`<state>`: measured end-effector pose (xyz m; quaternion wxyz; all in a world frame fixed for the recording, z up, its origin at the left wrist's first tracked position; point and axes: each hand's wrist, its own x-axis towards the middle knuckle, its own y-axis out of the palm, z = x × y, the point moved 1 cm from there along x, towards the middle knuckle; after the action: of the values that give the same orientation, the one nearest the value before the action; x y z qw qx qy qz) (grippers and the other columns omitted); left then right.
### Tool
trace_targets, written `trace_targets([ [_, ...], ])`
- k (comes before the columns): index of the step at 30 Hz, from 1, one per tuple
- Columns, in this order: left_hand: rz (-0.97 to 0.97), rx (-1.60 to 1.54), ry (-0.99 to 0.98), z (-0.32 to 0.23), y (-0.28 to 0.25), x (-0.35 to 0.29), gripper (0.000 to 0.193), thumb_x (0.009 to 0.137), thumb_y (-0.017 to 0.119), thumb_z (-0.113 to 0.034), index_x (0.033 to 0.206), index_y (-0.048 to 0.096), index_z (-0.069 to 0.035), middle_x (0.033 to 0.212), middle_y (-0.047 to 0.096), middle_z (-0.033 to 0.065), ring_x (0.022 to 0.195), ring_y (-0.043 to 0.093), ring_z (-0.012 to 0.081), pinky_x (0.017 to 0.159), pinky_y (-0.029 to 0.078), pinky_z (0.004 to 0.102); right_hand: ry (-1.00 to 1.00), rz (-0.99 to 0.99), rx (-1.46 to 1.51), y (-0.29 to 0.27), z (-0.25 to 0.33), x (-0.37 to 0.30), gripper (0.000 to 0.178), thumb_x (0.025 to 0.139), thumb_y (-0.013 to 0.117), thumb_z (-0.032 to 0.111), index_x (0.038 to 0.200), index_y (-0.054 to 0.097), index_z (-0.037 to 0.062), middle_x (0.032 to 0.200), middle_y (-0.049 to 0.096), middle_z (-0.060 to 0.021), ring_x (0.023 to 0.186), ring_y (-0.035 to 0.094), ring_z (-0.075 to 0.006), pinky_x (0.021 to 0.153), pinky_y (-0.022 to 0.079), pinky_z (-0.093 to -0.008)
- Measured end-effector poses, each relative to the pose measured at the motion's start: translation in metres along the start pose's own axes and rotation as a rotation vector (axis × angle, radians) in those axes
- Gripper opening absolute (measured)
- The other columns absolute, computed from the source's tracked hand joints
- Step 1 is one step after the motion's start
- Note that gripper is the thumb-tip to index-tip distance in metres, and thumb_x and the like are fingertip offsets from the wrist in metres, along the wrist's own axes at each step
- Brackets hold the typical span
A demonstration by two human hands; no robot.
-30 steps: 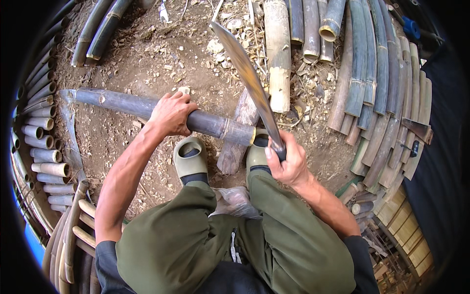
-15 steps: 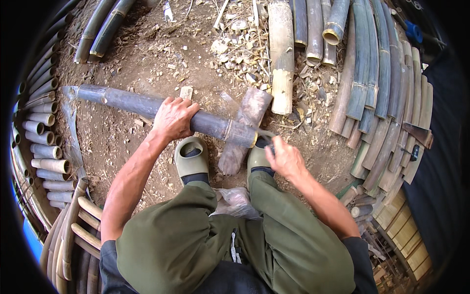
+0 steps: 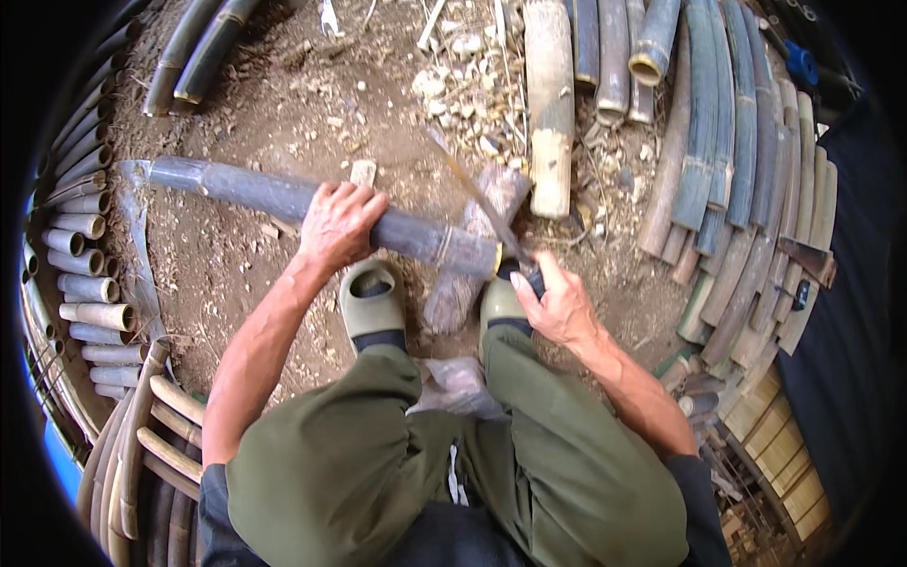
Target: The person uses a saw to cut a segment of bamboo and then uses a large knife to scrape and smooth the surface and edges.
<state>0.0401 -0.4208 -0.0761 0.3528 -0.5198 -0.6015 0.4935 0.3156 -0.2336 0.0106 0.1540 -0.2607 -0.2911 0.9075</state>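
My left hand is closed over the top of a dark bamboo pole, which lies slantwise across the ground in front of my feet. The pole's right end, with a pale cut rim, rests over a short log. In my right hand is the dark handle of a cutting tool with a long narrow blade. That blade points up and to the left, just beyond the pole's right end. Whether it is a saw or a knife, I cannot tell.
Cut bamboo lengths lie in a row on the right; short bamboo tubes are stacked at left. A thick pale bamboo piece lies beyond the log. Wood chips cover the ground. My clogs flank the log's near end.
The right hand has shifted slightly right and turned, and the blade has swung to a steeper angle beyond the pole's end. My left hand keeps its hold; the pole has barely moved.
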Motion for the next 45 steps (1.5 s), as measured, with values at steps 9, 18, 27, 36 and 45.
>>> trace_targets([
  [9,-0.272,0.071,0.06,-0.015,0.006,-0.012,0.031,0.076,0.064,-0.012,0.106,0.061,-0.011,0.097,0.062,0.0035,0.095,0.062,0.0225,0.092,0.045,0.0425,0.141,0.114,-0.107,0.0,-0.017,0.007,0.026,0.094,0.065,0.019,0.108,0.055,-0.0015,0.07,0.064,-0.0202,0.059,0.066,-0.0385,0.053,0.054,-0.044],
  [18,-0.291,0.111,0.001,-0.016,0.012,-0.014,0.041,0.077,0.065,-0.009,0.117,0.061,-0.012,0.111,0.062,0.0051,0.109,0.06,0.0245,0.103,0.04,0.0451,0.097,0.109,-0.217,0.006,-0.026,0.0,0.029,0.094,0.063,0.025,0.106,0.054,0.0002,0.081,0.068,-0.0257,0.068,0.069,-0.0441,0.059,0.055,-0.0503],
  [27,0.489,-0.034,-0.015,0.0,-0.026,0.03,0.067,0.053,0.09,-0.03,0.112,0.066,-0.01,0.11,0.056,0.0101,0.11,0.053,0.0272,0.095,0.043,0.0411,-0.375,-0.319,0.032,-0.006,0.016,-0.006,0.03,0.094,0.067,0.02,0.108,0.056,-0.0039,0.076,0.065,-0.0203,0.062,0.069,-0.0344,0.054,0.055,-0.0396],
  [36,0.184,-0.044,-0.009,0.0,-0.002,0.002,0.053,0.056,0.082,-0.017,0.104,0.063,-0.009,0.102,0.059,0.0096,0.102,0.058,0.0289,0.09,0.047,0.0412,-0.208,-0.194,0.102,-0.008,0.023,-0.003,0.029,0.095,0.065,0.021,0.111,0.057,-0.0021,0.071,0.063,-0.0171,0.06,0.067,-0.0332,0.055,0.054,-0.0411],
  [45,-0.15,0.004,0.04,-0.004,0.002,0.002,0.03,0.072,0.067,-0.01,0.101,0.061,-0.01,0.092,0.062,0.0065,0.091,0.062,0.0252,0.087,0.047,0.0415,0.033,0.036,-0.027,-0.009,0.002,0.004,0.028,0.093,0.066,0.018,0.106,0.053,-0.0027,0.073,0.065,-0.0226,0.061,0.067,-0.0384,0.054,0.054,-0.0425],
])
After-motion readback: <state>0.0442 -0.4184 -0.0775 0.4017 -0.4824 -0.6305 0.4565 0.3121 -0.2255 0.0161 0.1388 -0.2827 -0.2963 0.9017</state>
